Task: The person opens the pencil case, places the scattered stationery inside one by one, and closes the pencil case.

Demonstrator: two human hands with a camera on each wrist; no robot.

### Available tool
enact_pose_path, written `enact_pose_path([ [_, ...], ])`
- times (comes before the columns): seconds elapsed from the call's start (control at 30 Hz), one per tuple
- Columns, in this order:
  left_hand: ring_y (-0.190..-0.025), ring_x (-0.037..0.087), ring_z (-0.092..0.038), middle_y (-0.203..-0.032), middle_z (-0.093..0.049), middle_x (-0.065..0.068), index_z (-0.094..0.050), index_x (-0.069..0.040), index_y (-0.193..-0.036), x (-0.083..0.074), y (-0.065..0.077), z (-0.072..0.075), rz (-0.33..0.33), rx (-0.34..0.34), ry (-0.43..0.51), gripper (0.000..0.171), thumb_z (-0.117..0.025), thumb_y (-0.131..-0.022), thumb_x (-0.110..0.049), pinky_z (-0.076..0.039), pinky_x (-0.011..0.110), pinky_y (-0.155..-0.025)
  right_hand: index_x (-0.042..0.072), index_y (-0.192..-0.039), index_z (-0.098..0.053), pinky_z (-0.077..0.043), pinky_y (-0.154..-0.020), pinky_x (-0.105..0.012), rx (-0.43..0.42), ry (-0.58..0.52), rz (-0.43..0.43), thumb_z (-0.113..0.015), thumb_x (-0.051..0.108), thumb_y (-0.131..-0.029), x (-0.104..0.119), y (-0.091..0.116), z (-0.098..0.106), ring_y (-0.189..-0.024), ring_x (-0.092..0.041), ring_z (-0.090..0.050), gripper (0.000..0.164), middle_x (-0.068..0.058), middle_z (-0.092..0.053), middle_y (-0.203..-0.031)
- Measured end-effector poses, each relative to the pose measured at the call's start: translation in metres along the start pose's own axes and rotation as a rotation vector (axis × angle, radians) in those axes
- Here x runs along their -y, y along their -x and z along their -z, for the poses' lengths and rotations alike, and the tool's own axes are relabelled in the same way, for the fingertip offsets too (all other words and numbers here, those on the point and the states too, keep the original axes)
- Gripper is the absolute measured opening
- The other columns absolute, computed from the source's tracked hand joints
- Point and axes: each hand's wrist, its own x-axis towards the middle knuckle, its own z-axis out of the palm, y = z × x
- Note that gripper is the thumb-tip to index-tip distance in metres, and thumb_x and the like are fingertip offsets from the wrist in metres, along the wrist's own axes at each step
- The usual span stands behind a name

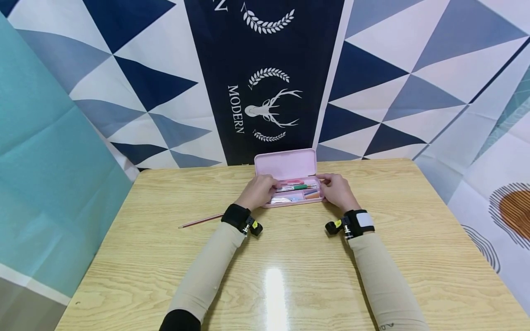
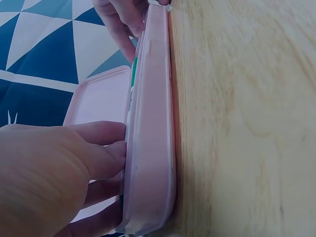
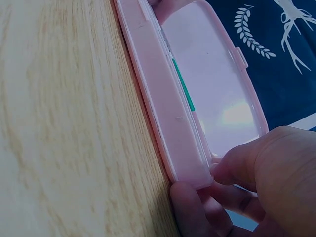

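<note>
An open pink pencil case [image 1: 293, 202] stands near the far edge of the table, its lid [image 1: 285, 164] raised at the back. Inside lie a green-and-white pencil [image 1: 301, 187], some pink pencils or pens [image 1: 295, 182] and an orange-brown piece [image 1: 312, 195] in a small front compartment. My left hand [image 1: 257, 191] reaches over the case's left end, thumb and fingers at the left end of the green-and-white pencil; the case wall [image 2: 150, 128] hides the fingertips. My right hand [image 1: 337, 191] grips the case's right end, thumb at the rim and fingers around the outer corner [image 3: 197, 182].
A reddish striped pencil [image 1: 200, 221] lies on the wooden table [image 1: 290, 257], partly behind the left wrist. Patterned cloth [image 1: 269, 55] hangs right behind the table's far edge. Each wrist wears a black strap with a small camera [image 1: 256, 227].
</note>
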Motion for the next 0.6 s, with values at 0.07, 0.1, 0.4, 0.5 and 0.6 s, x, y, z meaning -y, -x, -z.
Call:
enact_pose_path([
  [0.07, -0.098, 0.015, -0.067, -0.107, -0.076, 0.004, -0.079, -0.014, -0.111, 0.0003, 0.0003, 0.0004, 0.007, 0.008, 0.004, 0.025, -0.067, -0.092, -0.005, -0.056, 0.035, -0.091, 0.011, -0.139, -0.059, -0.053, -0.051, -0.024, 0.000, 0.000, -0.004, -0.049, 0.011, -0.100, -0.0003, -0.0004, -0.0004, -0.059, -0.016, -0.063, 0.040, -0.018, -0.062, -0.093],
  [0.1, -0.098, 0.015, -0.067, -0.108, -0.076, 0.004, -0.079, -0.014, -0.112, 0.0003, 0.0005, 0.0006, 0.012, 0.012, 0.007, 0.025, -0.067, -0.091, -0.005, -0.056, 0.035, -0.091, 0.011, -0.139, -0.059, -0.054, -0.051, -0.024, -0.001, -0.001, -0.005, -0.049, 0.011, -0.100, -0.0002, -0.0004, -0.0006, -0.059, -0.016, -0.063, 0.041, -0.018, -0.062, -0.093],
  [0.4, -0.095, 0.015, -0.066, -0.106, -0.076, 0.004, -0.078, -0.015, -0.114, -0.0004, 0.0014, 0.0016, -0.001, 0.018, -0.019, 0.028, -0.065, -0.091, -0.004, -0.057, 0.035, -0.088, 0.010, -0.139, -0.059, -0.054, -0.050, -0.023, 0.001, -0.005, -0.012, -0.050, 0.012, -0.100, -0.0005, 0.0005, -0.0005, -0.059, -0.015, -0.063, 0.041, -0.019, -0.061, -0.098],
  [0.5, -0.092, 0.015, -0.065, -0.106, -0.076, 0.004, -0.078, -0.015, -0.114, 0.0005, 0.0009, 0.0025, -0.001, 0.016, -0.016, 0.029, -0.065, -0.091, -0.003, -0.056, 0.035, -0.087, 0.009, -0.140, -0.058, -0.054, -0.051, -0.023, 0.006, -0.007, -0.006, -0.049, 0.011, -0.100, -0.0004, 0.0003, -0.0002, -0.060, -0.015, -0.063, 0.041, -0.020, -0.063, -0.102],
  [0.6, -0.091, 0.015, -0.065, -0.105, -0.076, 0.003, -0.079, -0.016, -0.112, 0.0020, 0.0003, 0.0039, -0.005, 0.018, -0.023, 0.029, -0.064, -0.091, -0.003, -0.056, 0.034, -0.087, 0.008, -0.139, -0.058, -0.054, -0.051, -0.023, 0.003, -0.011, 0.001, -0.049, 0.010, -0.100, 0.0000, 0.0004, 0.0001, -0.061, -0.015, -0.062, 0.041, -0.020, -0.064, -0.106],
])
